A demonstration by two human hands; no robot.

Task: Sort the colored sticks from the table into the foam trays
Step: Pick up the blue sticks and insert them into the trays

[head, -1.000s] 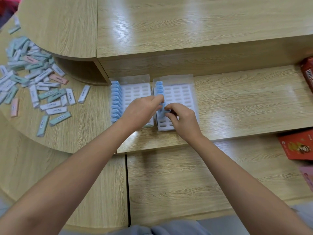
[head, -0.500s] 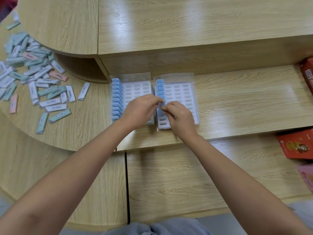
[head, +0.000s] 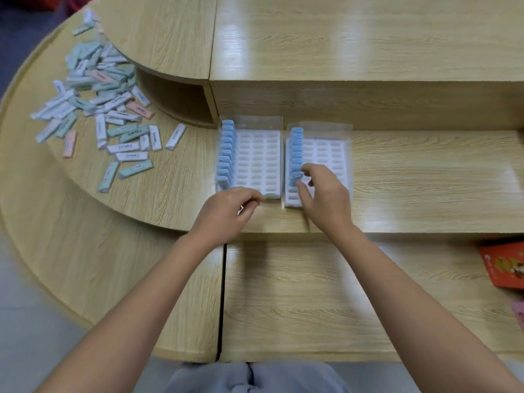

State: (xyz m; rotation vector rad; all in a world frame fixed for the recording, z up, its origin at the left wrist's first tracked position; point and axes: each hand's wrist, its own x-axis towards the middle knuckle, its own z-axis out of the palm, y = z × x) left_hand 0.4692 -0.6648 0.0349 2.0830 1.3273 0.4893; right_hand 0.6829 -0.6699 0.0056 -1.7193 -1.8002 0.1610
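Colored sticks (head: 105,109): lay loose in a heap on the rounded left end of the counter (head: 425,180). They were white, green and a few pink, with dark print too small to read.
Left foam tray (head: 256,160): sat flat at the back of the counter, against the foot of the raised tier (head: 340,38), just beside its twin.
Left blue row (head: 226,154): blue sticks stood on end in that tray's leftmost column, from the back edge to the front. The other columns showed white slots.
Right foam tray (head: 329,151): sat parallel, a narrow gap of counter between the two.
Right blue row (head: 296,148): blue sticks stood in its leftmost column, from the back edge to well past the middle.
Right hand (head: 326,197): hung over the front half of the right foam tray, thumb and forefinger pinched on the nearest stick of the right blue row.
Left hand (head: 226,211): sat at the front edge of the left foam tray, fingers curled under and one fingertip at the rim. A white sliver showed beneath them, but I could not tell whether it gripped anything.
Pale green piece (head: 270,196): showed at that tray's front edge, just beside the left fingertips, too blurred to make out.
Red box (head: 504,265): lay at the right edge of the lower level, cut off by the view.
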